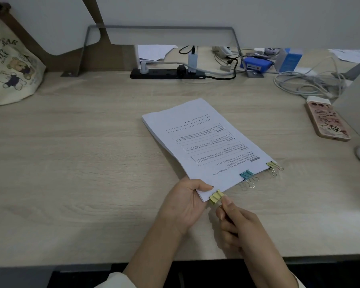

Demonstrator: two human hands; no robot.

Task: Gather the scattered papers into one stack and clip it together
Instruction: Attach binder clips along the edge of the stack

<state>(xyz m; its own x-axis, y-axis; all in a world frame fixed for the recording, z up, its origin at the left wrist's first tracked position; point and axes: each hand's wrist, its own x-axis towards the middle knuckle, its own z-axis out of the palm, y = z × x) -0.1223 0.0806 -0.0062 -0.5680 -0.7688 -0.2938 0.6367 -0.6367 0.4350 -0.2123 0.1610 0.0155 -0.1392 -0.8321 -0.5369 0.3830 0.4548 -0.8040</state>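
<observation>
A stack of printed white papers (204,140) lies at an angle on the wooden desk (81,163). Along its near edge sit a blue binder clip (246,175) in the middle and a yellow binder clip (271,164) at the right corner. My left hand (185,202) grips the stack's near left corner, thumb on top. At that corner a third, yellow binder clip (216,197) sits on the paper edge, and my right hand (235,223) pinches its wire handles between thumb and forefinger.
A cream tote bag with bear prints (10,67) stands at the far left. A black power strip (166,73) and tangled cables (308,82) run along the back. A phone in a patterned case (327,121) lies at the right, beside a grey panel.
</observation>
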